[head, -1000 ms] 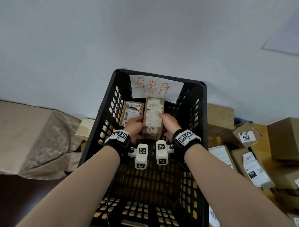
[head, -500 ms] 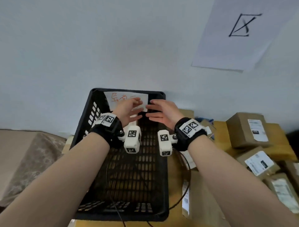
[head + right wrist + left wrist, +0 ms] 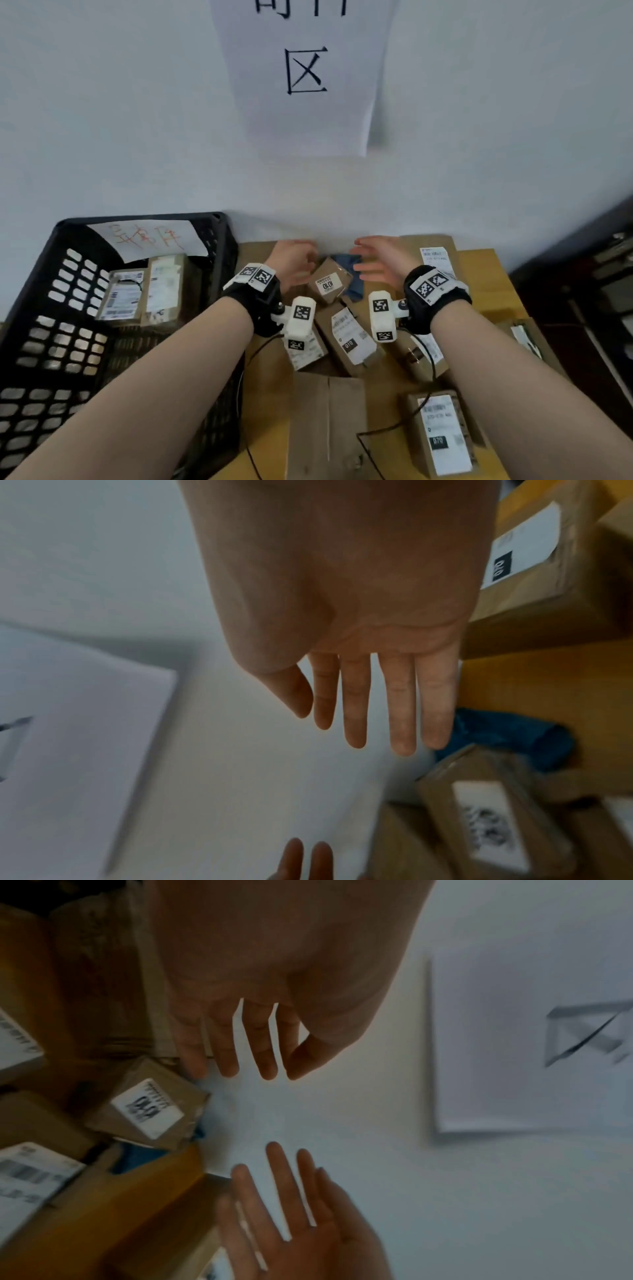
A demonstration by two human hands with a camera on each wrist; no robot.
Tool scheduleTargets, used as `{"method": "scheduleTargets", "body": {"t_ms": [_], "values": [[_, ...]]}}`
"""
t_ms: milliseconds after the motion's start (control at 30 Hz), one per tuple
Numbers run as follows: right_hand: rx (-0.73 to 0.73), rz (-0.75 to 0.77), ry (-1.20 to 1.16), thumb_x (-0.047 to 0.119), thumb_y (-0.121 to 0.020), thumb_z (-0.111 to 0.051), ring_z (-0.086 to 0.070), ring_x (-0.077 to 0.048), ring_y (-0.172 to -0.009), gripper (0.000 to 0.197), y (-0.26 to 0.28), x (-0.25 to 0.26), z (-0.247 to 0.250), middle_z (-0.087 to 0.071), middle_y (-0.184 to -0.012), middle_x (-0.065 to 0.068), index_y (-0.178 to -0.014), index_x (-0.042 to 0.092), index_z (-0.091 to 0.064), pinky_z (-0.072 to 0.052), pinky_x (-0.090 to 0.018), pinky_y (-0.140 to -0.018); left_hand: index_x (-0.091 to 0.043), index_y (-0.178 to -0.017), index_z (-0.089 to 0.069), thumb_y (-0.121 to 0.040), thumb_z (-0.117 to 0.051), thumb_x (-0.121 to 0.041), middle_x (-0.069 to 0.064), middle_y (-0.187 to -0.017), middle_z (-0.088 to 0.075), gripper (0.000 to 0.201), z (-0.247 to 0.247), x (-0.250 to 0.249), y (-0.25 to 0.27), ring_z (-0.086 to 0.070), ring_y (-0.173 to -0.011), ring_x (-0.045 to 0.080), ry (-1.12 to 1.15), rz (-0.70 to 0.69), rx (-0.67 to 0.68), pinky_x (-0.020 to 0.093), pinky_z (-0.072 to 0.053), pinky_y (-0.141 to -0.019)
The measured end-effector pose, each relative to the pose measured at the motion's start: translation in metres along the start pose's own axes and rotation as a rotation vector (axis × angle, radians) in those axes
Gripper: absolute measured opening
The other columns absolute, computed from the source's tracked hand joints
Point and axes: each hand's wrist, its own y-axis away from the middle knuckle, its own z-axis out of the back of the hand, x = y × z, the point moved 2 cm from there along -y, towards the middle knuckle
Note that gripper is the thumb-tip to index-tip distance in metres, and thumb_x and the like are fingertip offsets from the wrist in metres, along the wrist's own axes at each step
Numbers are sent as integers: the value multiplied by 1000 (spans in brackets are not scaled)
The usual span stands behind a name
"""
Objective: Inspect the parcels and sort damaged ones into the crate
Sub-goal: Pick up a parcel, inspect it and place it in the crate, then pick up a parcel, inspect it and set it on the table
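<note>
Parcels (image 3: pixel 346 337) lie heaped just right of the black crate (image 3: pixel 65 284), which already holds two boxes (image 3: pixel 145 291) against its far wall, under a paper note. By that count the sorting seems begun but far from done: many labelled boxes beside the crate wait for inspection. Both hands are empty, fingers straight and spread. Left hand (image 3: pixel 291 262) and right hand (image 3: pixel 382 260) hover either side of a small tilted parcel (image 3: pixel 330 281), right of the crate, beside a blue cloth (image 3: pixel 354 279). It looks like the next one to check.
</note>
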Motion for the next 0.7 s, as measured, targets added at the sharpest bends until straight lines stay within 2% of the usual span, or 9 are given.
{"method": "scheduleTargets", "body": {"t_ms": [67, 100, 233, 300, 367, 433, 500, 600, 700], "values": [[27, -40, 14, 31, -105, -58, -67, -37, -115, 37, -20, -16, 20, -69, -130, -5, -138, 14, -57, -57, -51, -98, -20, -105, -74, -91, -72, -6, 8, -96, -71, 20, -14, 20, -22, -65, -92, 24, -115, -23, -83, 35, -55, -73], [31, -59, 10, 30, -105, -59, -67, -38, -116, 36, -30, -24, 27, -68, -131, -6, -137, 14, -59, -57, -52, -99, -19, -113, -72, -89, -75, -9, 7, -104, -72, 26, -20, 30, -32, -66, -97, 23, -190, -36, -119, 35, -55, -75], [34, -132, 22, 27, -103, -63, -67, -39, -115, 33, -68, -52, 48, -70, -128, -8, -132, 12, -64, -57, -53, -97, -15, -144, -55, -79, -88, -22, 4, -136, -63, 74, -35, 68, -66, -62, -120, 25, -415, -21, -181, 40, -52, -105], [43, -168, 18, 27, -103, -63, -69, -38, -112, 33, -83, -65, 53, -70, -127, -7, -133, 12, -63, -57, -53, -96, -25, -148, -50, -61, -89, -42, 1, -145, -57, 97, -38, 86, -86, -56, -129, 30, -536, -5, -244, 49, -49, -110], [54, -190, 13, 25, -103, -62, -69, -37, -105, 32, -95, -75, 54, -69, -128, -8, -132, 12, -63, -57, -53, -95, -27, -154, -44, -57, -90, -45, 3, -156, -46, 108, -45, 97, -101, -46, -138, 34, -670, -28, -277, 51, -41, -116], [66, -206, 15, 25, -103, -62, -68, -35, -99, 31, -104, -81, 54, -68, -127, -10, -131, 12, -63, -57, -49, -89, -26, -160, -32, -69, -93, -35, 4, -164, -32, 111, -56, 100, -102, -34, -146, 36, -782, -31, -277, 48, -29, -123], [74, -216, 10, 24, -103, -62, -67, -33, -94, 31, -108, -85, 53, -69, -125, -10, -132, 12, -62, -56, -46, -86, -27, -163, -26, -78, -89, -26, 5, -166, -26, 105, -61, 106, -106, -29, -147, 41, -786, -18, -299, 45, -26, -120], [86, -208, 9, 23, -104, -61, -66, -31, -89, 31, -108, -82, 55, -68, -123, -11, -132, 10, -62, -55, -42, -82, -26, -158, -34, -79, -88, -30, 6, -161, -35, 96, -64, 104, -104, -36, -141, 41, -745, -66, -355, 41, -31, -114], [79, -179, 23, 22, -104, -61, -68, -33, -95, 29, -102, -69, 57, -68, -125, -11, -130, 10, -63, -57, -48, -89, -27, -155, -37, -75, -90, -34, 4, -154, -45, 96, -62, 87, -96, -45, -137, 37, -679, -83, -376, 43, -38, -114]]}}
